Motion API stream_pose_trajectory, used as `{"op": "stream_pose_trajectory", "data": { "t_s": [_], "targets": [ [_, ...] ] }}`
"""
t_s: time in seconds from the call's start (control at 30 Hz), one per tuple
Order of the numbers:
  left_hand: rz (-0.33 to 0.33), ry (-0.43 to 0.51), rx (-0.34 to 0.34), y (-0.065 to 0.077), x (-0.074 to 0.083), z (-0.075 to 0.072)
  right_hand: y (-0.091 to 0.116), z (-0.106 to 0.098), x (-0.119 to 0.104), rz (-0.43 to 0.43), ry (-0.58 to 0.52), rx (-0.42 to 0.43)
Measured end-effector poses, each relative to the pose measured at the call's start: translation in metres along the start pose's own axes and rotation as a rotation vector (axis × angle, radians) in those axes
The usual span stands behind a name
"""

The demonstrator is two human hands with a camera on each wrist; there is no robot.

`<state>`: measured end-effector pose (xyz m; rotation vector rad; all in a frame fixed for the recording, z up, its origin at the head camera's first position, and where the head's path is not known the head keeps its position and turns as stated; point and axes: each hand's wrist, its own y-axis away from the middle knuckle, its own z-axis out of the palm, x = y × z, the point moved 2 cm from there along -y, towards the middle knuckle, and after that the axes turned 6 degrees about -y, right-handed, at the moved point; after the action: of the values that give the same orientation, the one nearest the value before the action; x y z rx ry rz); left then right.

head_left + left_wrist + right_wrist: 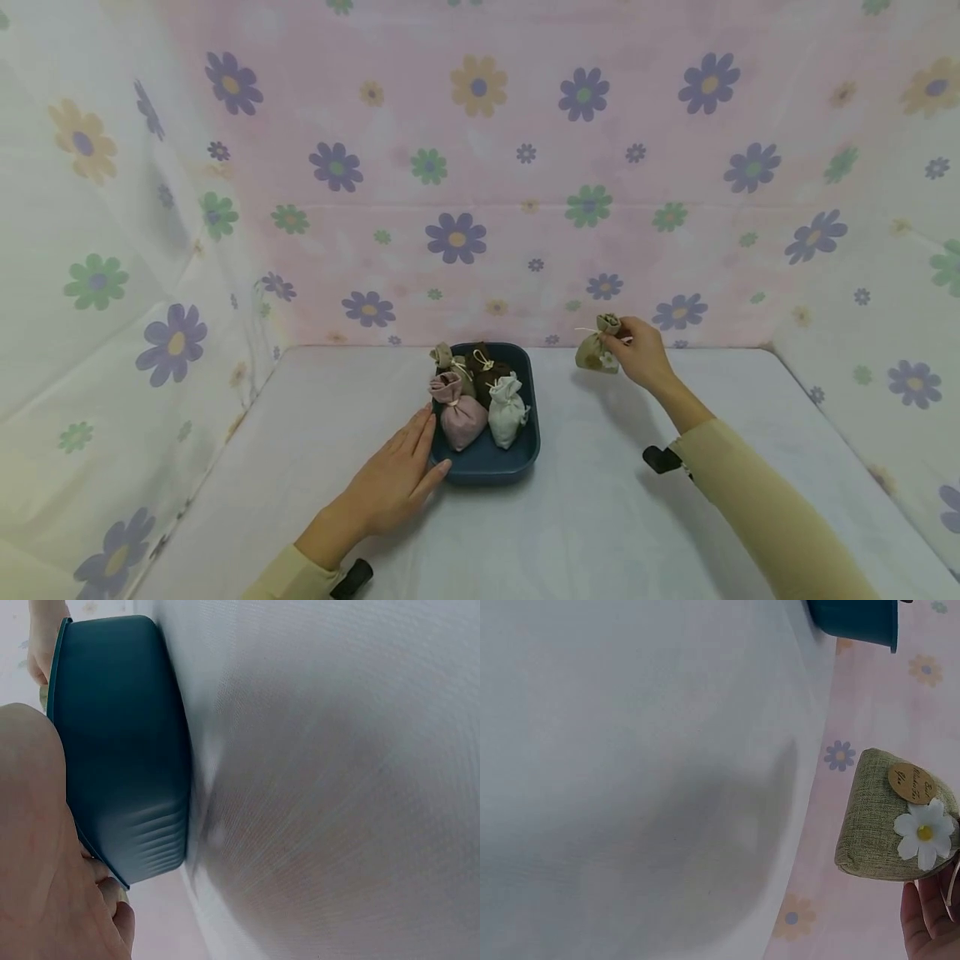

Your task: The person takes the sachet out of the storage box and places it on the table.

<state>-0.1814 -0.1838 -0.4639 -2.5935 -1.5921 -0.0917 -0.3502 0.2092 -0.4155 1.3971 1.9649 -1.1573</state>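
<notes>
My right hand [643, 353] pinches a small green drawstring pouch [597, 357] by its gathered neck, holding it up off the table. A white flower [924, 833] and a round tan tag [911, 784] decorate the pouch's front. My left hand [392, 479] lies along the left side of a dark blue plastic tub [487, 477], its fingers straight at the rim. Inside the tub sit several tied pouches: a pink one [462, 421], a white one [507, 414], a dark brown one [480, 360] and a beige one [442, 357], partly hidden behind the pink one.
A white cloth covers the table [600, 517]. Flower-printed fabric [480, 167] rises behind it and along both sides. Black wrist straps [662, 459] show below both sleeves.
</notes>
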Motion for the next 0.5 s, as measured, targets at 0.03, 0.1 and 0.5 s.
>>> {"op": "stream_pose_trajectory", "data": {
  "t_s": [0.03,0.1,0.5],
  "targets": [
    [-0.001,0.002,-0.001,0.000,0.000,0.000,-0.002,0.001,0.001,-0.001,-0.003,0.005],
    [-0.001,0.000,-0.001,0.000,0.000,0.001,-0.005,0.003,0.001,-0.009,-0.007,0.014],
    [0.003,-0.004,0.022,0.001,0.001,0.001,-0.019,0.013,0.021,-0.029,-0.004,0.056]
  ]
}}
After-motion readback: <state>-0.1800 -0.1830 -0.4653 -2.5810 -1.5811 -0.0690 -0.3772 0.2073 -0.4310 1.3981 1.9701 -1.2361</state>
